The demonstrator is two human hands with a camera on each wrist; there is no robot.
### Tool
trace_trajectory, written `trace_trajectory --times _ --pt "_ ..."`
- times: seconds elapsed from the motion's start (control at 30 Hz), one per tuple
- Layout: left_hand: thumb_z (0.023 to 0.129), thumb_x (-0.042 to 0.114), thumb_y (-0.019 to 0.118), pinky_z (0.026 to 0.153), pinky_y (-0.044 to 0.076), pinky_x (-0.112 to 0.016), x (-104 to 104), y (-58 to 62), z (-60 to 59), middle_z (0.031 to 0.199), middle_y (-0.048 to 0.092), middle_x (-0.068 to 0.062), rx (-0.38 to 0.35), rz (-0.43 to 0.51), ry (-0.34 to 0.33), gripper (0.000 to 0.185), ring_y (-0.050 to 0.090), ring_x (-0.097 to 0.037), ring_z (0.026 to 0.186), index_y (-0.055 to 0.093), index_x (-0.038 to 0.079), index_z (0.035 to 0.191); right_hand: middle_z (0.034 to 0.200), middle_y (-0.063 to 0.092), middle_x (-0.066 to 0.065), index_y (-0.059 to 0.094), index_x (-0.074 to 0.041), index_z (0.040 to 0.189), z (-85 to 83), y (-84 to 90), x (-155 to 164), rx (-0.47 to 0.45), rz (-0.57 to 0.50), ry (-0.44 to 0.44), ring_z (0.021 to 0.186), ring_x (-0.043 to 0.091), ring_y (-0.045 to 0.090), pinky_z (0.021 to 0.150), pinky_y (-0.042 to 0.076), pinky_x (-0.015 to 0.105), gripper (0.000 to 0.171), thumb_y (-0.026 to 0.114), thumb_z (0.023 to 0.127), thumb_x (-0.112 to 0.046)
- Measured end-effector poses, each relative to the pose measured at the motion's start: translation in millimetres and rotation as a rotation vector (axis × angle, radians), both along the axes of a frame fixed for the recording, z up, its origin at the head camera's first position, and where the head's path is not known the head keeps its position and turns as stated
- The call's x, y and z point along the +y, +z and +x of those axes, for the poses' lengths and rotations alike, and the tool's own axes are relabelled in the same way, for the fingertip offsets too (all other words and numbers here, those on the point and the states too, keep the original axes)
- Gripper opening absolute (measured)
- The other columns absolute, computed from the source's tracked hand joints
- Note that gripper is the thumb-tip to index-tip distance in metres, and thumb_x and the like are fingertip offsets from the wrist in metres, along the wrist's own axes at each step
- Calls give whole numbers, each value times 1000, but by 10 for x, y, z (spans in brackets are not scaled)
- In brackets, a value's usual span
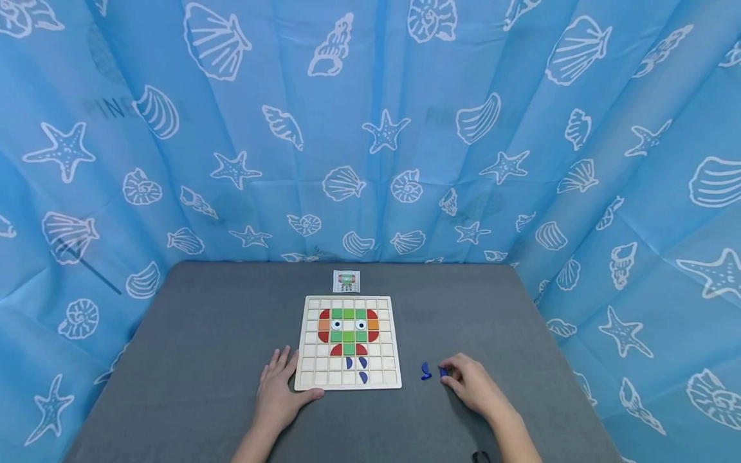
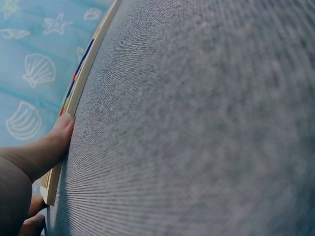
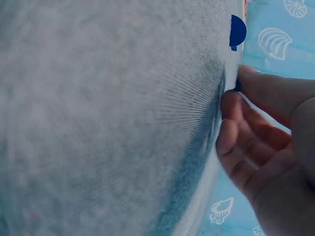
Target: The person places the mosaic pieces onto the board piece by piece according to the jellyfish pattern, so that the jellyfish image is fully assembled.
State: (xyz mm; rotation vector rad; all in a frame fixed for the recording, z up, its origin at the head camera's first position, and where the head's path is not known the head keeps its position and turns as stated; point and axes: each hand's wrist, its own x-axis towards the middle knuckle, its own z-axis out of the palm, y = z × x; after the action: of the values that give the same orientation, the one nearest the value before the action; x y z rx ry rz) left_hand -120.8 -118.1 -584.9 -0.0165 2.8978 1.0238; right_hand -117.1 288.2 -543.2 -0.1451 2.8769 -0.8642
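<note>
Just blue piece (image 1: 442, 372) at right hand (image 1: 471, 386) fingertips

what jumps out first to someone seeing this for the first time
The wooden grid board at the middle of the grey table, bearing a red, green and orange tile figure with two eyes. Behind it hangs a bright blue curtain printed with shells. The left hand rests at the board's corner; the right hand pinches a blue piece, another blue piece beside it.

Two small blue pieces (image 1: 434, 371) lie just right of the wooden board (image 1: 348, 343)
</note>
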Motion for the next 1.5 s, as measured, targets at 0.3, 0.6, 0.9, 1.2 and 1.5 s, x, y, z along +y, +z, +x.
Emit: trace_trajectory --times 0.3,0.6,0.9,1.2,1.5 --pt "64 61 87 122 20 -62 13 5 -4 159 36 -24 14 -3 11 113 23 -45 151 46 1 150 88 65 -4 75 -6 107 -49 91 -238 248 -49 27 68 -3 51 59 48 22 22 79 86 -7" --pt "65 64 85 122 19 -61 -3 -3 -25 160 35 -24 0 -1 12 114 21 -44 152 44 1 151 98 70 -1 77 -7 107 -155 230 -688 353 -42 42 71 0 54 62 50 23 21 80 86 -11" --pt "64 64 85 122 20 -61 -10 -20 -12 160 35 -24 8 0 2 115 22 -44 152 45 1 151 96 70 1 77 -10 108 -184 233 -1199 320 -3 136 70 6 53 59 43 21 23 80 87 -17" --pt "66 64 84 122 21 -61 4 -22 -29 160 35 -24 15 1 -3 113 22 -44 152 45 2 151 96 71 -2 77 -12 107 -233 70 -1596 265 85 301 76 2 57 66 52 24 21 79 89 -23" --pt "65 66 84 122 21 -61 -4 -31 -23 160 36 -23 12 4 -1 114 22 -44 152 45 2 151 88 67 -4 78 -12 101 -218 47 -1772 242 172 339 73 4 58 66 53 26 19 83 84 -19"
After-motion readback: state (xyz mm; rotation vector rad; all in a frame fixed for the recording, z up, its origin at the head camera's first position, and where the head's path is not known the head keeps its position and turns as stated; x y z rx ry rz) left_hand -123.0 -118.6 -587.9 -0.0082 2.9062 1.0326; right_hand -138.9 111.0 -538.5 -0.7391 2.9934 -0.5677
